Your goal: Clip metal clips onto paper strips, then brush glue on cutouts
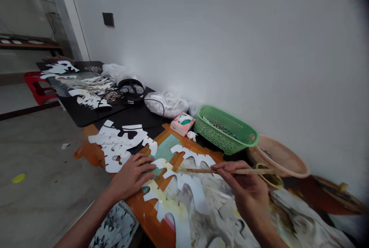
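Note:
My left hand (131,175), with a ring on one finger, lies flat on a white cut-paper shape (187,186) with wavy, notched edges. My right hand (242,179) pinches a long thin wooden brush (201,171), its tip resting on the same paper, a little right of my left hand. The paper lies on an orange tabletop (150,211) smeared with pale paint. A yellow ring-shaped object (269,175) sits just beyond my right hand, partly hidden by it.
Stacks of white cut-outs (118,144) lie beyond my left hand on black sheets. Along the wall stand a green plastic basket (225,129) of metal pieces, a tissue box (182,123), a peach basin (281,156), a white bag (166,104) and black headphones (131,90). A red stool (37,86) stands at the far left.

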Motion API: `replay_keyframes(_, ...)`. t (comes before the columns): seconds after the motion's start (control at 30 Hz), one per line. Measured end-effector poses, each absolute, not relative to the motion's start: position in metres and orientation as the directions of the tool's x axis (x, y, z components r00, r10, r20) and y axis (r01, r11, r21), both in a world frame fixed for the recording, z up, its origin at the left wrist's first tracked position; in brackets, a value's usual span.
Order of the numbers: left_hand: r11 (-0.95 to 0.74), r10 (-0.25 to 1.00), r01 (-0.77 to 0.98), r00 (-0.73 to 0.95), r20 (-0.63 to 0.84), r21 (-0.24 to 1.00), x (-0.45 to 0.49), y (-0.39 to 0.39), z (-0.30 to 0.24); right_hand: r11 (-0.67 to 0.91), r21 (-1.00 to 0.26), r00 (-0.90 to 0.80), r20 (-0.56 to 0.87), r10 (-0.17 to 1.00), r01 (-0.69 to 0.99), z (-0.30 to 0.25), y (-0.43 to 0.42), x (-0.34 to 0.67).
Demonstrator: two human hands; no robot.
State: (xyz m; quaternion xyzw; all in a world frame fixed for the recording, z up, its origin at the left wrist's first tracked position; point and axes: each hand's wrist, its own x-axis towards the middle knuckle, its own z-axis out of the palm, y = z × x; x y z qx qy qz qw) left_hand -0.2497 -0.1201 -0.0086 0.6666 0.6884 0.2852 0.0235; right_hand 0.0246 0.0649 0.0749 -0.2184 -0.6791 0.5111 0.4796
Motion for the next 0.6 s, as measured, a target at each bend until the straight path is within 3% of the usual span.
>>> replay_keyframes(0.23,-0.047,0.933,0.911,-0.107,0.344,0.411,-0.251,-0.120,-0.011,0.408,-0.859,-0.345,0.502,0.793,-0.310,0.068,0.060,0.025)
replay_keyframes(0.6,-0.068,0.916,0.910,-0.105,0.386,0.409,-0.250,-0.120,-0.010,0.388,-0.871,-0.507,0.490,0.709,-0.300,0.061,0.048,-0.010)
